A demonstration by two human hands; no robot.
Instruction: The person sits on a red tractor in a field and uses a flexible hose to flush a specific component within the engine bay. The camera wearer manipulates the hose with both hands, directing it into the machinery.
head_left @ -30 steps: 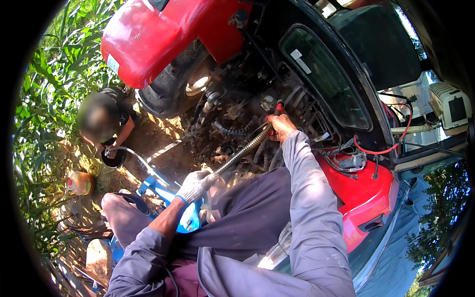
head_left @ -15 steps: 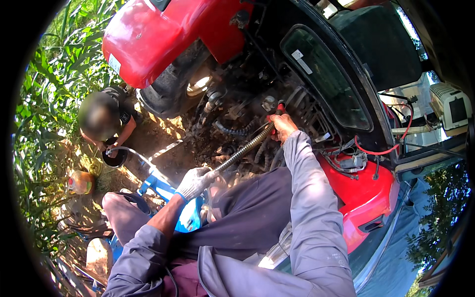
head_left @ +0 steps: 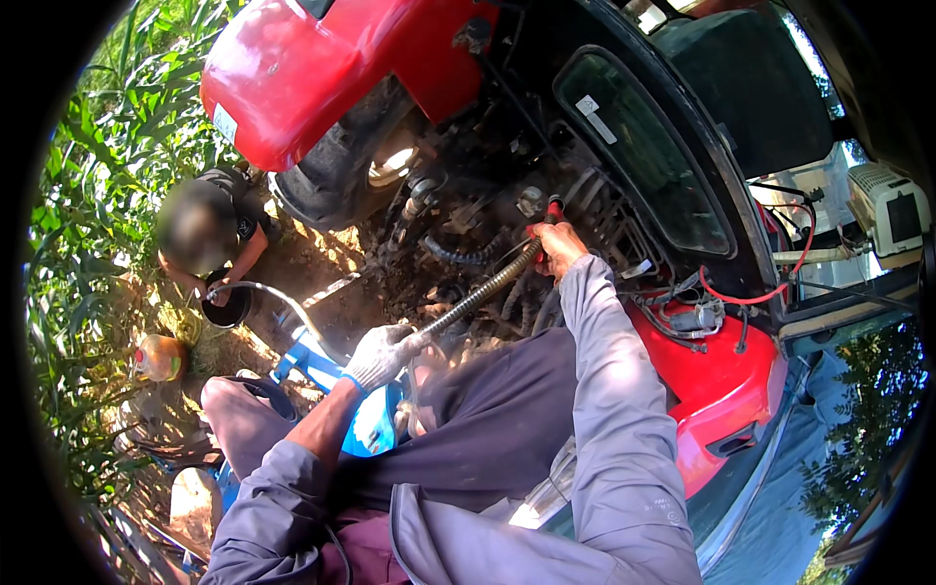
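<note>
1. Metal-toned ribbed hose (head_left: 487, 291) slants between both grips, above the dark trousers (head_left: 507, 390) and near a dark corrugated tube (head_left: 458, 255) of the red machine (head_left: 302, 83).
2. Risk, as judged: a sudden pull could slip the hose through the glove; a snag on nearby machine parts could strain its ends; bare knuckles could scrape metal should the red fitting (head_left: 555, 209) give abruptly.
3. Left grip (head_left: 378, 359): gloved, wrapped round the hose's lower end; elbow bent, forearm rising rightward.
4. Right grip (head_left: 558, 248): bare, clasping the red fitting at the hose's upper end; arm extended forward, nearly straight.
</note>
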